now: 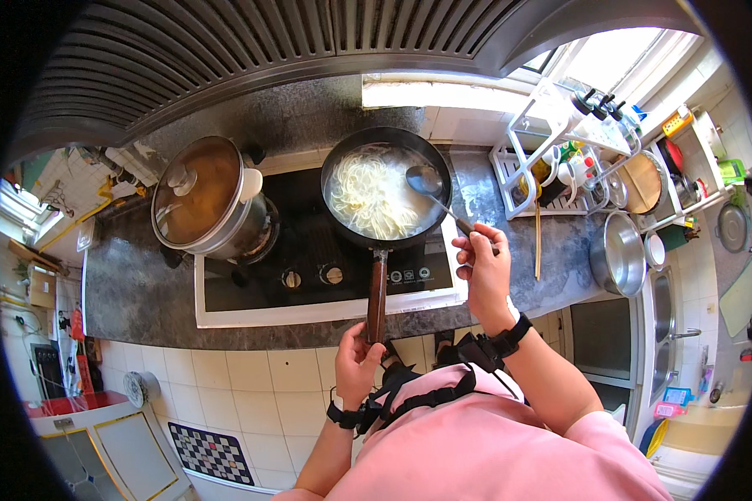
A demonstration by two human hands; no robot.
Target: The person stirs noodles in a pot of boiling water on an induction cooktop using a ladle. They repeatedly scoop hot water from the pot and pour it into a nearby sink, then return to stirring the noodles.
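A black frying pan (383,245) with a long wooden handle (377,294) stands on the right side of the gas stove (238,294). Pale noodles (373,197) lie in whitish liquid, bunched towards the pan's left. My left hand (357,363) holds the end of the pan handle. In my right hand (487,269) is the handle of a metal ladle (425,181); its bowl rests at the right side of the pan, at the liquid. My right hand is just outside the pan's lower right rim.
A lidded pot (197,194) stands on the left burner. Chopsticks (537,244) lean from a white rack (514,175) with bottles on the right counter. Beyond are a steel basin (617,253), a small white bowl (655,250) and a sink (662,313). A range hood (276,44) hangs above.
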